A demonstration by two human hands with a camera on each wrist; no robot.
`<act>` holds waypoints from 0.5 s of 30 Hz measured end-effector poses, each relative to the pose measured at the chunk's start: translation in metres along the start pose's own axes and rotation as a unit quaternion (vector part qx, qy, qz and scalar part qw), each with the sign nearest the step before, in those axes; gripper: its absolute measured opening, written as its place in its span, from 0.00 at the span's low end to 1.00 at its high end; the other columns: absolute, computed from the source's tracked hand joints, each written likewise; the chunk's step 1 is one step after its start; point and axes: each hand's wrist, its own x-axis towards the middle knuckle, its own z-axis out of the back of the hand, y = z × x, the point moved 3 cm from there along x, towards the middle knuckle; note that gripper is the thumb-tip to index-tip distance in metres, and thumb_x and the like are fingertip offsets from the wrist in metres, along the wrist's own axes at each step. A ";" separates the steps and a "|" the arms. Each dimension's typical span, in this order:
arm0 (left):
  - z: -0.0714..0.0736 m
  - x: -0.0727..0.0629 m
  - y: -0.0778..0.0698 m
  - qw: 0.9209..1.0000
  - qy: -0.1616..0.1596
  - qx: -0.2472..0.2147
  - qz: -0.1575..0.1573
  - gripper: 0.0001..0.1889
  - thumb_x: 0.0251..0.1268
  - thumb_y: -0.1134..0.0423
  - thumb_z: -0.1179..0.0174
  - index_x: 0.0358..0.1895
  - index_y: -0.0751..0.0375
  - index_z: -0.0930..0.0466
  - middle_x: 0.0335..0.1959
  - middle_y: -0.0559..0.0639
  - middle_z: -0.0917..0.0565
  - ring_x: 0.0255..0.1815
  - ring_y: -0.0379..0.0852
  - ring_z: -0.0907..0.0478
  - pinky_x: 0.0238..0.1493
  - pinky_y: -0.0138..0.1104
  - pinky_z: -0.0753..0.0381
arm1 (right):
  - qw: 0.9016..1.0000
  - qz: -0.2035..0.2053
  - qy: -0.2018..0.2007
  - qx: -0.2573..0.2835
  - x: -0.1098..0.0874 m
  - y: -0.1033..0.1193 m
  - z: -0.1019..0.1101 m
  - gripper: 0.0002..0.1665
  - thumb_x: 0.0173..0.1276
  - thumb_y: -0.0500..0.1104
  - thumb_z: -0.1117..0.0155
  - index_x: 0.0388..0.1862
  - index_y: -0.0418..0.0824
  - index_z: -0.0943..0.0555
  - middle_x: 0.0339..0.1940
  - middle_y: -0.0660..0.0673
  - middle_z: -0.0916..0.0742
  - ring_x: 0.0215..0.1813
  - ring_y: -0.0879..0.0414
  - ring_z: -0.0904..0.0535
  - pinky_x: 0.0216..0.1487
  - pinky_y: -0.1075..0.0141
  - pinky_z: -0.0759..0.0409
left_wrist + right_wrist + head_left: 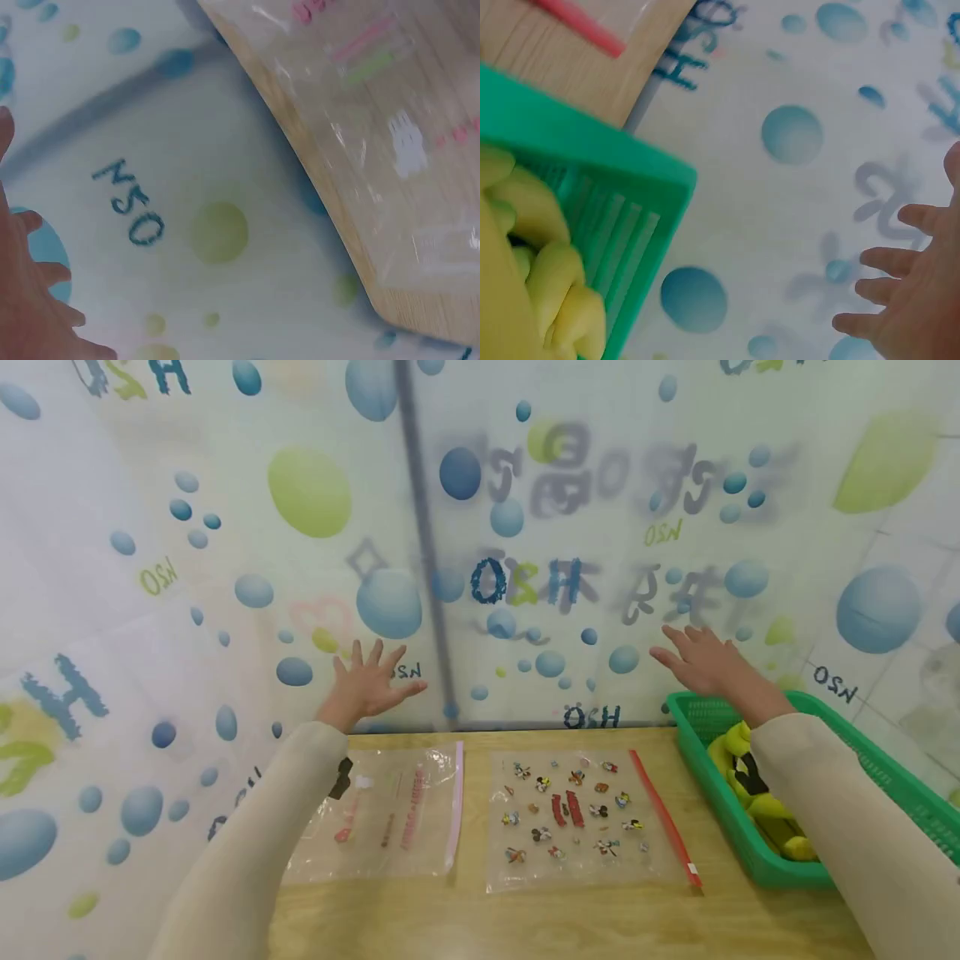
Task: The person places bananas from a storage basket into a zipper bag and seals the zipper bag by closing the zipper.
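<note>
My left hand (369, 687) is raised in front of the curtain, fingers spread and holding nothing. Below it on the table lies a clear zip bag (375, 814) with a pink slider edge and pink print. My right hand (708, 667) is also held up with straight, spread fingers, above the far end of a green basket (780, 868). Inside that basket are yellow, soft-looking things (555, 292) with some black parts; the sleeve partly hides them. Between the two hands, a second clear zip bag (555, 868) with small cartoon figures and a red slider edge lies flat.
A white curtain (525, 685) printed with blue and green bubbles and lettering hangs behind the table and along both sides. The wooden table (525, 927) ends at the curtain. The basket stands at the table's right side.
</note>
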 end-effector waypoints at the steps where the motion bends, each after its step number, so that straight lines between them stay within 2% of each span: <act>1: -0.003 -0.002 -0.004 1.000 0.001 -0.003 -0.005 0.50 0.68 0.21 0.56 0.85 0.45 0.53 0.85 0.68 0.56 0.83 0.80 0.66 0.70 0.80 0.61 | 1.000 0.006 -0.001 0.005 -0.003 0.004 -0.003 0.50 0.83 0.70 0.71 0.84 0.33 0.53 0.80 0.19 0.47 0.80 0.18 0.58 0.73 0.21 0.57; 6: -0.024 -0.018 -0.026 0.999 0.001 -0.017 -0.037 0.47 0.69 0.26 0.50 0.85 0.44 0.51 0.85 0.68 0.52 0.82 0.79 0.58 0.70 0.79 0.54 | 0.999 0.034 0.013 0.041 -0.024 0.032 -0.013 0.49 0.83 0.69 0.66 0.85 0.36 0.54 0.82 0.23 0.45 0.80 0.22 0.50 0.74 0.25 0.49; 8: -0.034 -0.027 -0.036 0.999 0.004 -0.028 -0.047 0.47 0.69 0.28 0.47 0.84 0.46 0.49 0.83 0.68 0.47 0.81 0.78 0.51 0.70 0.77 0.48 | 0.997 0.045 0.017 0.054 -0.034 0.044 -0.018 0.49 0.83 0.69 0.64 0.85 0.37 0.53 0.82 0.24 0.44 0.79 0.23 0.46 0.73 0.26 0.43; 9: -0.039 -0.031 -0.040 0.998 0.009 -0.034 -0.051 0.46 0.69 0.29 0.47 0.83 0.48 0.46 0.81 0.69 0.43 0.79 0.77 0.44 0.69 0.75 0.41 | 0.997 0.050 0.018 0.060 -0.038 0.050 -0.021 0.49 0.82 0.69 0.63 0.85 0.37 0.52 0.82 0.24 0.43 0.78 0.23 0.44 0.72 0.26 0.41; 11: -0.051 -0.040 -0.048 0.997 0.022 -0.054 -0.052 0.43 0.70 0.30 0.45 0.79 0.54 0.37 0.75 0.70 0.32 0.71 0.72 0.30 0.64 0.68 0.28 | 0.995 0.062 0.016 0.076 -0.046 0.063 -0.027 0.48 0.82 0.68 0.60 0.85 0.37 0.50 0.81 0.25 0.40 0.76 0.25 0.37 0.71 0.28 0.37; 13: -0.064 -0.048 -0.055 0.994 0.039 -0.086 -0.046 0.37 0.70 0.33 0.43 0.67 0.60 0.25 0.62 0.66 0.20 0.56 0.64 0.19 0.53 0.58 0.19 | 0.993 0.075 0.011 0.086 -0.053 0.074 -0.034 0.46 0.83 0.67 0.58 0.84 0.37 0.47 0.80 0.26 0.37 0.72 0.29 0.28 0.69 0.31 0.32; 15: -0.078 -0.055 -0.061 0.991 0.063 -0.110 -0.030 0.30 0.70 0.35 0.42 0.53 0.60 0.18 0.47 0.58 0.14 0.41 0.54 0.16 0.40 0.48 0.17 | 0.991 0.088 0.005 0.098 -0.060 0.083 -0.042 0.44 0.83 0.64 0.55 0.83 0.37 0.44 0.79 0.27 0.34 0.66 0.34 0.20 0.66 0.34 0.27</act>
